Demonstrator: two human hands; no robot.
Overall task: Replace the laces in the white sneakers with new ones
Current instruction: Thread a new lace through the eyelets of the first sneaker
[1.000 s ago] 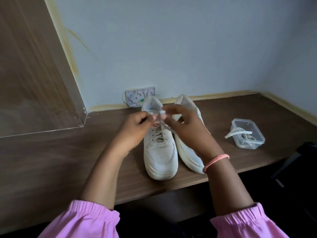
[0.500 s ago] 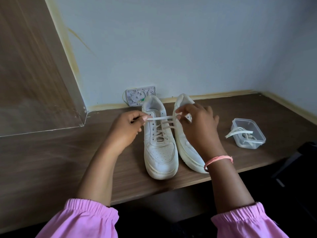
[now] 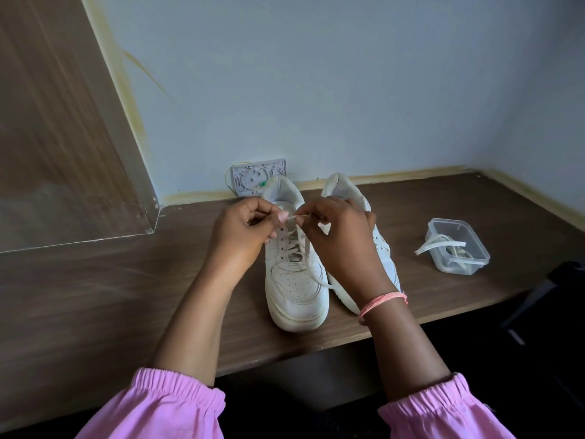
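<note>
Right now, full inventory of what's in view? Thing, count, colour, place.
sneakers: 2, white, side by side on the desk, toes toward the person
lace: 1, white, threaded in the left sneaker, ends pinched above it
container: 1, clear plastic, right of the sneakers, white laces inside and spilling over its rim
wall plate: 1, white, behind the sneakers
desk: 1, brown wood
bracelet: 1, pink, right wrist
sleeves: 2, pink
left hand: fingers pinch the lace
right hand: fingers pinch the lace

Wooden desk (image 3: 95, 296), two white sneakers (image 3: 296, 280) (side by side); plastic container (image 3: 457, 250)
</note>
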